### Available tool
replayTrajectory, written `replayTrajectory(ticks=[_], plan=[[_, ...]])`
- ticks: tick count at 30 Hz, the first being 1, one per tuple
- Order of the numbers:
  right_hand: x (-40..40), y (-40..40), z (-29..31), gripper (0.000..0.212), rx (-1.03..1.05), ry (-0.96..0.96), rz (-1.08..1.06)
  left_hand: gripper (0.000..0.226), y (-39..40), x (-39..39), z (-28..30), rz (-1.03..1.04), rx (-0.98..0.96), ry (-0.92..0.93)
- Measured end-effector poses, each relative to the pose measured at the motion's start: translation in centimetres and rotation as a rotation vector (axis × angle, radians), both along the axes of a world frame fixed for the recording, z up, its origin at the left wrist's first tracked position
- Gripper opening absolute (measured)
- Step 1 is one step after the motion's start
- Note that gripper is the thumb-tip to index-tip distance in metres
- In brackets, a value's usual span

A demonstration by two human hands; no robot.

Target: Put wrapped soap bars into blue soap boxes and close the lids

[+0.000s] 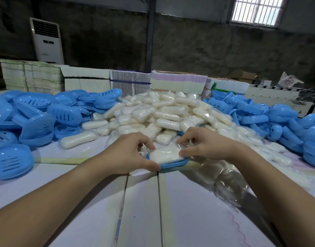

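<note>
Your left hand (133,154) pinches the blue box base (168,164) at its rim, steadying it, so your right hand (203,145) fingertips can press the wrapped soap bar (166,154) down flush.

Legible markings: none found.
The air conditioner (47,41) carries a small dark panel and a faint mark lower down, both too blurred to read; the stacked printed sheets (130,81) show only unreadable lines.
</note>
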State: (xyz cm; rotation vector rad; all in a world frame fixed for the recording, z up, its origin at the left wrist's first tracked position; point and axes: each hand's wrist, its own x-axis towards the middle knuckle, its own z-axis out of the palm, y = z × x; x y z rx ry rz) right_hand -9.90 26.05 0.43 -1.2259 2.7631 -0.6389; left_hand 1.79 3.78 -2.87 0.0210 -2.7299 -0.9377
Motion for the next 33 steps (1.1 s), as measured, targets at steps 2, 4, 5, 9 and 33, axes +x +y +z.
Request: replayTrajectory(ticks=[2, 4, 5, 9, 33], plan=[[0.1, -0.1, 0.0, 0.022, 0.023, -0.013, 0.019, 0.044, 0.1, 0.0, 0.0, -0.006, -0.003, 0.006], [0.3, -0.2, 0.1, 0.015, 0.034, -0.021, 0.047, 0.046, 0.2, 0.0, 0.2, -0.002, -0.023, 0.001], [0.5, -0.3, 0.2, 0.016, 0.034, -0.026, 0.059, 0.048, 0.2, 0.0, 0.2, 0.001, -0.04, -0.005], [0.7, -0.3, 0.4, 0.04, 0.076, -0.016, 0.074, 0.054, 0.2, 0.0, 0.4, 0.004, -0.093, -0.029], [-10.3, 10.1, -0.1, 0.034, -0.356, 0.267, -0.904, 0.06, -0.8, -1.0, -1.2, -0.098, -0.111, 0.061]])
